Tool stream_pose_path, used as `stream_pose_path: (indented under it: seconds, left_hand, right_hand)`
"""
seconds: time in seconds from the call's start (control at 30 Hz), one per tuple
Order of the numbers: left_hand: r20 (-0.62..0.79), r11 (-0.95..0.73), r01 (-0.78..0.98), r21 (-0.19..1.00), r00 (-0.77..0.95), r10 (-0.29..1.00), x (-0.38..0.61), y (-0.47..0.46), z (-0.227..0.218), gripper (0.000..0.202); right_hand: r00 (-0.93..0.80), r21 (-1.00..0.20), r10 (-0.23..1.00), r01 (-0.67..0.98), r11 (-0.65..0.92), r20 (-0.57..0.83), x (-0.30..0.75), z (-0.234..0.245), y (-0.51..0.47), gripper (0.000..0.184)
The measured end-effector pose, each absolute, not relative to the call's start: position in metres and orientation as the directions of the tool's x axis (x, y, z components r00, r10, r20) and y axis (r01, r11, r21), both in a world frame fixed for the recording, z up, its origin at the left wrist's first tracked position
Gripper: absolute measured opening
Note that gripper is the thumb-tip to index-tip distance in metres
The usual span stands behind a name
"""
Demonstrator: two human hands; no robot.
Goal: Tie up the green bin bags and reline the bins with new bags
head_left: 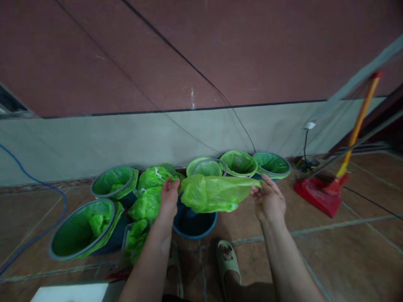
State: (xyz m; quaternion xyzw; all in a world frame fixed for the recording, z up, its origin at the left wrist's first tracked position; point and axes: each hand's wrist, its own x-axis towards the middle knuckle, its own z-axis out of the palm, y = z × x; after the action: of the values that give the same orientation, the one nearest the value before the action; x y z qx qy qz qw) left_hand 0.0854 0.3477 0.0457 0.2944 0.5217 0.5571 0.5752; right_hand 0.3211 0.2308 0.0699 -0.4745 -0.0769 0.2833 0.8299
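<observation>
A thin green plastic bag [218, 193] is stretched sideways in the air, its left end bunched and its right end drawn to a narrow tip. My right hand [270, 198] pinches that tip. At the bag's left end, my left hand [170, 196] is closed with its fingers at the plastic; the exact grip is partly hidden. Below the bag stands a blue bin [195, 226] with a dark inside and no liner showing. Left of my left hand lie full green bags [146, 203] tied with white string.
Green-lined bins [83, 228] stand at the left, and more lined bins [239, 164] line the wall. On the right are a red dustpan [317, 197] and a yellow handle [355, 126]. A blue hose [64, 205] crosses the floor at left. My slippers [227, 262] are below.
</observation>
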Motion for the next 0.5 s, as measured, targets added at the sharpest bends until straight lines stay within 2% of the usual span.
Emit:
stream_pose_path:
  seconds: [0.13,0.2,0.27,0.37,0.5]
  left_hand:
    - [-0.158,0.179,-0.195,0.964,0.118,0.98,0.114,0.325,0.045,0.055]
    - [-0.11,0.116,-0.005,0.993,0.27,0.957,0.121,0.318,0.041,0.071]
    - [-0.083,-0.004,0.225,0.974,0.378,0.922,0.124,0.314,0.036,0.081]
    - [-0.065,-0.161,0.461,0.872,0.436,0.898,0.127,0.307,0.03,0.077]
    - [0.0,-0.262,0.497,0.827,0.466,0.885,0.138,0.292,0.028,0.086]
  right_hand:
    - [0.717,-0.785,0.674,-0.517,0.34,-0.18,0.312,0.074,0.233,0.025]
    - [0.676,-0.77,0.718,-0.543,0.335,-0.164,0.311,0.075,0.232,0.024]
    - [0.65,-0.768,0.749,-0.544,0.337,-0.132,0.311,0.076,0.23,0.027]
    - [0.612,-0.786,0.787,-0.523,0.33,-0.077,0.314,0.076,0.227,0.034]
    - [0.547,-0.828,0.837,-0.47,0.306,-0.002,0.311,0.077,0.226,0.042]
